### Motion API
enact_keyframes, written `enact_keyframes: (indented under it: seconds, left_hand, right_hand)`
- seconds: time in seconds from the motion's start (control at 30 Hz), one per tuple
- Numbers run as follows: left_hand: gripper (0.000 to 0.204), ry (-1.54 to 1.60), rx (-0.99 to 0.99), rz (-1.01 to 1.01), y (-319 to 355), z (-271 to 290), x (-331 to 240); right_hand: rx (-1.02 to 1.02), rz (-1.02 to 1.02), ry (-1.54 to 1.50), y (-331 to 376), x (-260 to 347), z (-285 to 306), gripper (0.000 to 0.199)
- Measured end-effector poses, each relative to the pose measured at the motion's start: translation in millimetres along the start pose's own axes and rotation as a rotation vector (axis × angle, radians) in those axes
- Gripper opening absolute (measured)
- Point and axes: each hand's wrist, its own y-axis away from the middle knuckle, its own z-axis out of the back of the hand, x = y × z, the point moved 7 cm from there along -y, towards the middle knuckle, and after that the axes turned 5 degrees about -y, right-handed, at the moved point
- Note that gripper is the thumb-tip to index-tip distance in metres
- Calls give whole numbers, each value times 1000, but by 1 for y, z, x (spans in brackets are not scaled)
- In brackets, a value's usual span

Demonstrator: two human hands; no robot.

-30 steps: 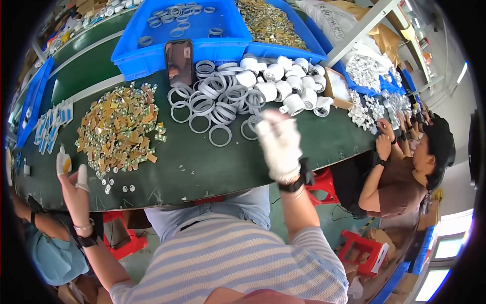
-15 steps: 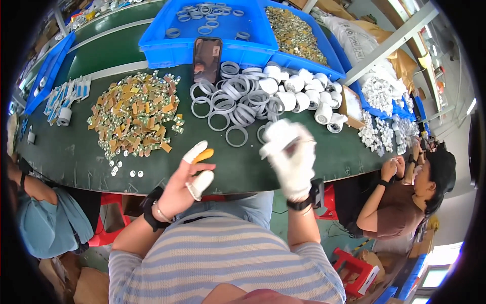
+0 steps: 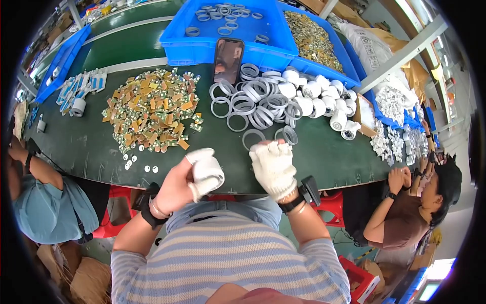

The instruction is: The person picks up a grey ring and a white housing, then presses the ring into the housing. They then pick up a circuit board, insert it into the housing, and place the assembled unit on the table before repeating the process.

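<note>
My left hand (image 3: 179,185), with white cots on some fingertips, is closed round a short white cylindrical housing (image 3: 208,172). The housing is tilted, one open end showing. My right hand (image 3: 274,167) wears a white knit glove and hangs over the table with bent fingers. Its fingertips are at the near edge of a loose grey ring (image 3: 253,139); whether they grip it is hidden. Two more grey rings (image 3: 289,135) lie just beyond that hand. Behind them spreads a heap of grey rings (image 3: 257,96), with white housings (image 3: 319,99) to its right.
A pile of small circuit boards (image 3: 152,109) lies left, with several white discs (image 3: 148,168) before it. A phone (image 3: 228,61) leans against a blue bin (image 3: 190,53) of rings. People sit on both sides; the one on the right (image 3: 420,202) handles small parts.
The white housing has passed from my right hand to my left, which has closed round it. My right hand has moved left to the loose ring. The view has shifted slightly.
</note>
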Motion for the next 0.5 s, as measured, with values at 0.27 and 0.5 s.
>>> enact_keyframes:
  seconds: [0.27, 0.5]
  left_hand:
    - [64, -1152, 184, -335, -5, -26, -51]
    - [70, 8, 441, -64, -1, -14, -34]
  right_hand:
    - [32, 267, -223, 12, 61, 57, 25]
    - [264, 197, -901, -7, 29, 71, 26]
